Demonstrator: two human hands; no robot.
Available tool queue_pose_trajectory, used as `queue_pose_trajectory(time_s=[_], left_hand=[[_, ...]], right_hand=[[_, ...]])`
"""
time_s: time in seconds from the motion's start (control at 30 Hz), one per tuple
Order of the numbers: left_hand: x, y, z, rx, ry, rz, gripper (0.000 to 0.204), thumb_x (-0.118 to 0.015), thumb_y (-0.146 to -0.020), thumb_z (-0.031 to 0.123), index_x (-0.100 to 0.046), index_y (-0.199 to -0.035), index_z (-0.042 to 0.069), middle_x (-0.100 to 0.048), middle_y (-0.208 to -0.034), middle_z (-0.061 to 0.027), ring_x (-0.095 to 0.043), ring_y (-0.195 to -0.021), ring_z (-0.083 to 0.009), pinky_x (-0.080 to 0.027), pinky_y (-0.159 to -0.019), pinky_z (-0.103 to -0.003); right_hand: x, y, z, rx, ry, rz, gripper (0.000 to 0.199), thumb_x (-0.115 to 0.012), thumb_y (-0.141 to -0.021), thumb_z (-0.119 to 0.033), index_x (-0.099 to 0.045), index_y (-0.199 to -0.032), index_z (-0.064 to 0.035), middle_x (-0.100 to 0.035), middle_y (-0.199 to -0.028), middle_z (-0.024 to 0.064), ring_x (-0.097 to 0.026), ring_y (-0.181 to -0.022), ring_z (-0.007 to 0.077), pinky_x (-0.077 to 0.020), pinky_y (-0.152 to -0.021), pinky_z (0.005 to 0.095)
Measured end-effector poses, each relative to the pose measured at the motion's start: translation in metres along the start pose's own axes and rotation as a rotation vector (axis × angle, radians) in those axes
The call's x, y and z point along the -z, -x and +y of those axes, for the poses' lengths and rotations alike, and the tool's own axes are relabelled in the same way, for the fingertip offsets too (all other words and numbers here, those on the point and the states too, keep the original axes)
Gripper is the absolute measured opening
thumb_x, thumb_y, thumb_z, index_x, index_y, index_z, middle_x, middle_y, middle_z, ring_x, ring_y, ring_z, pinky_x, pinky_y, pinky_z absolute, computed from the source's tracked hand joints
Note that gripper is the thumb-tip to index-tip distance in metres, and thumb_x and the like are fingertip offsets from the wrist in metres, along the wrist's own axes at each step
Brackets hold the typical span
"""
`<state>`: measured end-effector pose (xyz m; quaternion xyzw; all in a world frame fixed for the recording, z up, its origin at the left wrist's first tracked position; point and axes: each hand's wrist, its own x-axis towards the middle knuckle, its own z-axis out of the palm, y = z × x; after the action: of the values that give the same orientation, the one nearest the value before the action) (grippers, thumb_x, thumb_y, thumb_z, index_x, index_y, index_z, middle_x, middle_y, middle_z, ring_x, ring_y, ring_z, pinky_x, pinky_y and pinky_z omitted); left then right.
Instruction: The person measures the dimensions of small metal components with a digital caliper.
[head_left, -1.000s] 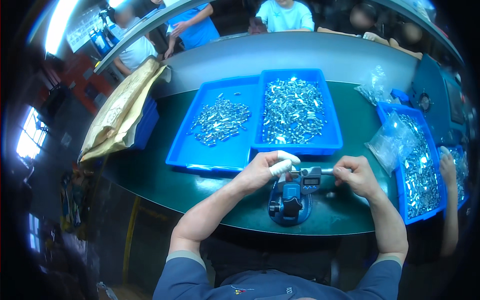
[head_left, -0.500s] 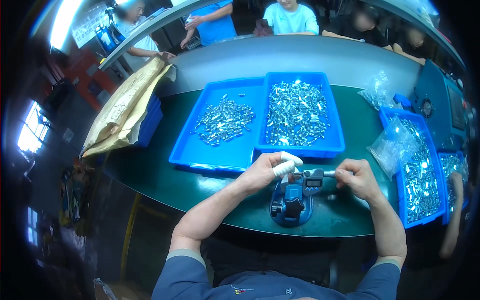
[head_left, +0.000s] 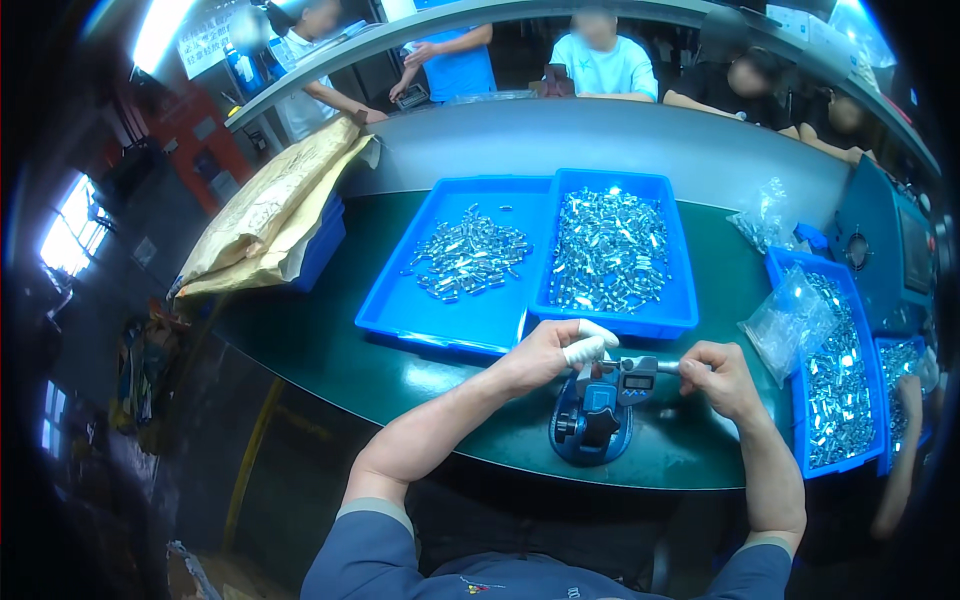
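A digital micrometer (head_left: 632,376) sits clamped in a blue stand (head_left: 590,428) on the green table (head_left: 330,340). My left hand (head_left: 548,354), its fingertips wrapped in white finger cots, pinches something small at the micrometer's left end; the piece itself is too small to make out. My right hand (head_left: 720,378) grips the micrometer's thimble at its right end. Just beyond my hands lie two blue trays: the left tray (head_left: 400,300) holds a scatter of small shiny metal parts, the right tray (head_left: 680,300) is heaped with them.
A third blue tray (head_left: 800,440) of metal parts and clear plastic bags (head_left: 785,320) lie at the right, beside a blue machine (head_left: 885,250). Brown paper sacks (head_left: 270,215) cover blue crates at the left. Several people work behind the grey partition (head_left: 560,140).
My head has shifted slightly, so the scene sits a little lower. Both hands stay at the micrometer with no clear change of grip.
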<state>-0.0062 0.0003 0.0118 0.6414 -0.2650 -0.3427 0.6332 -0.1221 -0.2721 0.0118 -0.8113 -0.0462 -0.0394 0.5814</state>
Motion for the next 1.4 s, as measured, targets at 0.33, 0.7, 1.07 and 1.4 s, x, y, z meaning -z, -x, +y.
queue_pose_trajectory(time_s=[0.33, 0.7, 1.07, 1.4], left_hand=[[0.002, -0.006, -0.005, -0.030, -0.016, 0.007, 0.027, -0.058, -0.099, 0.027, -0.066, -0.115, 0.006, -0.067, -0.093, -0.0038, -0.063, -0.085, -0.0114, -0.049, -0.075, -0.027], [0.003, -0.003, -0.007, -0.032, -0.004, 0.003, 0.029, -0.061, -0.097, 0.032, -0.068, -0.114, 0.008, -0.070, -0.095, -0.0023, -0.063, -0.085, -0.0085, -0.046, -0.072, -0.023], [0.004, -0.001, -0.003, -0.028, 0.003, -0.016, 0.025, -0.064, -0.095, 0.021, -0.066, -0.114, 0.006, -0.069, -0.093, -0.0053, -0.064, -0.085, -0.0123, -0.049, -0.077, -0.028], [0.006, 0.001, 0.002, -0.025, 0.015, -0.026, 0.024, -0.065, -0.093, 0.016, -0.065, -0.114, 0.004, -0.069, -0.093, -0.0065, -0.067, -0.087, -0.0145, -0.052, -0.077, -0.029]], right_hand=[[0.004, -0.003, 0.001, 0.007, 0.004, -0.001, 0.029, -0.068, -0.090, -0.027, -0.069, -0.080, 0.0000, -0.066, -0.065, 0.0038, -0.061, -0.063, 0.0094, -0.0449, -0.058, 0.0245], [0.001, -0.001, 0.001, 0.013, 0.017, 0.000, 0.027, -0.065, -0.090, -0.023, -0.066, -0.078, 0.0008, -0.065, -0.065, 0.0048, -0.063, -0.061, 0.0115, -0.0486, -0.058, 0.0251], [0.002, 0.001, -0.002, 0.005, 0.019, -0.004, 0.027, -0.066, -0.090, -0.024, -0.067, -0.079, 0.0006, -0.065, -0.066, 0.0048, -0.063, -0.063, 0.0115, -0.0487, -0.059, 0.0248], [0.000, 0.001, -0.006, -0.017, -0.005, 0.003, 0.024, -0.069, -0.088, -0.022, -0.068, -0.082, 0.0013, -0.066, -0.068, 0.0051, -0.063, -0.064, 0.0112, -0.0485, -0.060, 0.0241]])
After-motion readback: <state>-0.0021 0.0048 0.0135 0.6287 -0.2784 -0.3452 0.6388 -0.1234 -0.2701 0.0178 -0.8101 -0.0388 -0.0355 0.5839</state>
